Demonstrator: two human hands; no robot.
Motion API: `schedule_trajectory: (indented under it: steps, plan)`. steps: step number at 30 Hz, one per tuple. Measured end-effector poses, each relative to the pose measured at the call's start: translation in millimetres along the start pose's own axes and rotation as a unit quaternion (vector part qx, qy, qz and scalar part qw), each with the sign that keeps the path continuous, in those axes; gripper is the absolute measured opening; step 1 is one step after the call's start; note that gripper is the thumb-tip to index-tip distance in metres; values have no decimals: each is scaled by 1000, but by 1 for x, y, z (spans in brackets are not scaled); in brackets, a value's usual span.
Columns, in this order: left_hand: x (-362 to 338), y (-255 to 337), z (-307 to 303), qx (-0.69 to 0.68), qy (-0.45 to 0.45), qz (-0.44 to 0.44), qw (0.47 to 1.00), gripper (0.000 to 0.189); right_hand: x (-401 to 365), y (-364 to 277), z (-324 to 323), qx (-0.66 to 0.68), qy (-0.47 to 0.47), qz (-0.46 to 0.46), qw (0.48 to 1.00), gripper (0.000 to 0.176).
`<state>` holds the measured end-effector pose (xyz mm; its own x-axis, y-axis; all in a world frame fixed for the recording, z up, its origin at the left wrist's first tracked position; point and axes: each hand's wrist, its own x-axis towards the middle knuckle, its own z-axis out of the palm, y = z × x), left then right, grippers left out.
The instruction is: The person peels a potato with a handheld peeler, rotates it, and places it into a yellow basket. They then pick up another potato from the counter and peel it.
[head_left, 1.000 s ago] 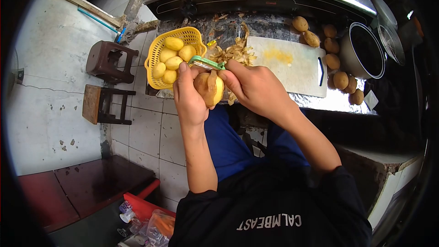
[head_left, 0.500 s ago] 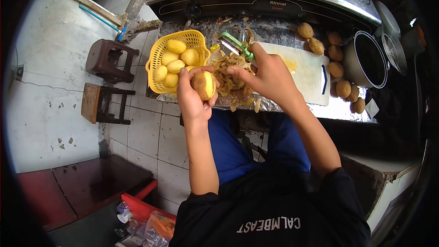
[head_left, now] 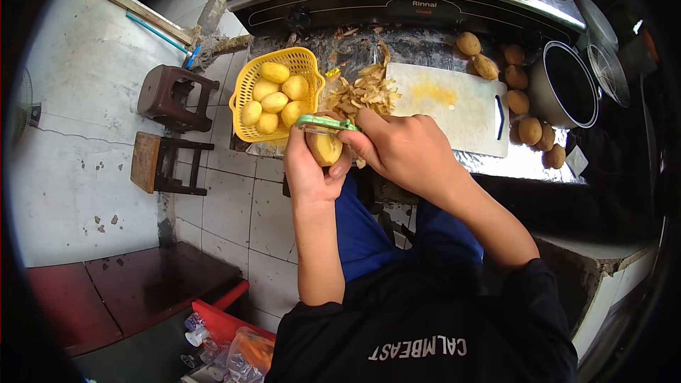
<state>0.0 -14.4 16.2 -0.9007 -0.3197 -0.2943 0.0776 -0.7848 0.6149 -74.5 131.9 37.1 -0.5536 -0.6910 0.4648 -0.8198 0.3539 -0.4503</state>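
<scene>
A partly peeled potato is held in my left hand, its fingers wrapped round it. My right hand grips a green peeler, whose blade lies across the upper end of that potato. Just beyond my hands, brown peelings are heaped on the counter. At the left a yellow basket holds several peeled potatoes. A white cutting board with a yellow stain lies to the right of the peelings.
Several unpeeled potatoes lie between the board and a metal pot at the right. A stove runs along the back. Two stools stand on the floor at the left, above a dark red table.
My right hand has come down and left from over the peelings, bringing the peeler onto the potato. More of the potato's skin side facing the camera is now pale.
</scene>
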Motion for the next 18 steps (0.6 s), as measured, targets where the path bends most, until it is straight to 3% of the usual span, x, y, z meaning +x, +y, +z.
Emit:
schedule_trajectory:
  steps: [6, 11, 16, 18]
  plan:
    - [-8, 3, 0, -12, -78, 20, 997, 37, 12, 1, 1, 56, 5, 14, 998, 44]
    - [-9, 8, -2, 43, -115, 3, 992, 52, 22, 11, 5, 73, 35, 51, 995, 43]
    - [3, 7, -10, 77, -43, 24, 996, 49, 19, 4, -3, 188, -14, 98, 977, 46]
    - [2, 6, -5, 94, 22, 30, 995, 45, 16, 0, 9, 254, 20, 83, 963, 47]
